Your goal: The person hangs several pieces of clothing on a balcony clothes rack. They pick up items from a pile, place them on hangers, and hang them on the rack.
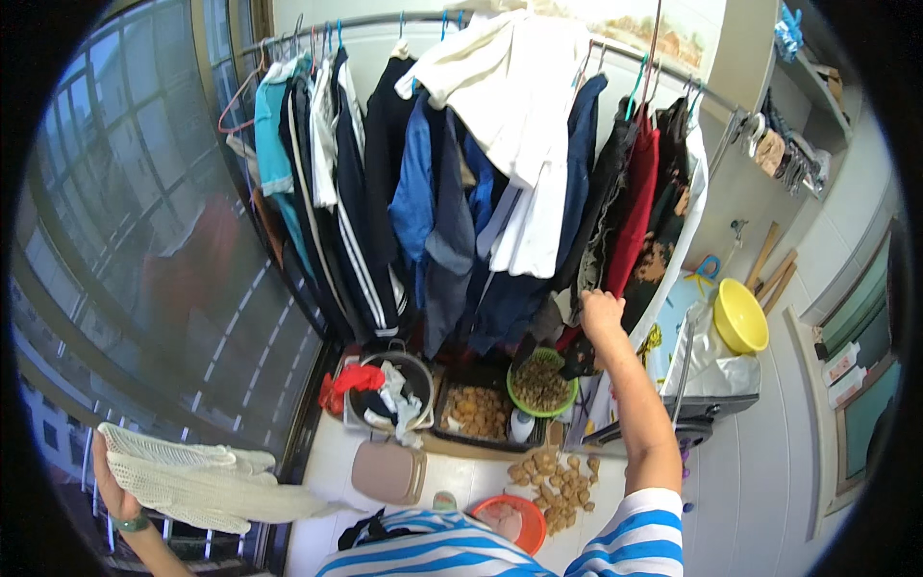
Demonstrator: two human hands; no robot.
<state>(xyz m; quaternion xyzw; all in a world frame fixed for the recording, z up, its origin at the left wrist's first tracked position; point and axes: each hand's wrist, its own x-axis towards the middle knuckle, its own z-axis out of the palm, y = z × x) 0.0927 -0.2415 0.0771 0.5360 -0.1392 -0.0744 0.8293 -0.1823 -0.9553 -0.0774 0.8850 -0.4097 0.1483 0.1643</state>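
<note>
My left hand (pixel 109 472), at the lower left by the window, holds up a cream open-knit garment (pixel 195 479). The cloth hangs out to the right from my fingers, and a green bangle (pixel 131 521) circles that wrist. My right arm reaches forward to the row of hanging clothes. There my right hand (pixel 603 314) is closed on the lower part of a black garment (pixel 600 209) with ragged grey trim. A dark red garment (pixel 636 205) hangs directly beside it. Left of these, a white long-sleeved garment (pixel 526 108) lies draped over the others.
A metal clothes rail (pixel 368 21) spans the wall. Below stand a pot of clothes (pixel 431 386), a black crate of brown tubers (pixel 476 411) and a green basket (pixel 573 404). On the floor are a brown stool (pixel 382 472), loose tubers (pixel 555 483) and an orange basin (pixel 535 530).
</note>
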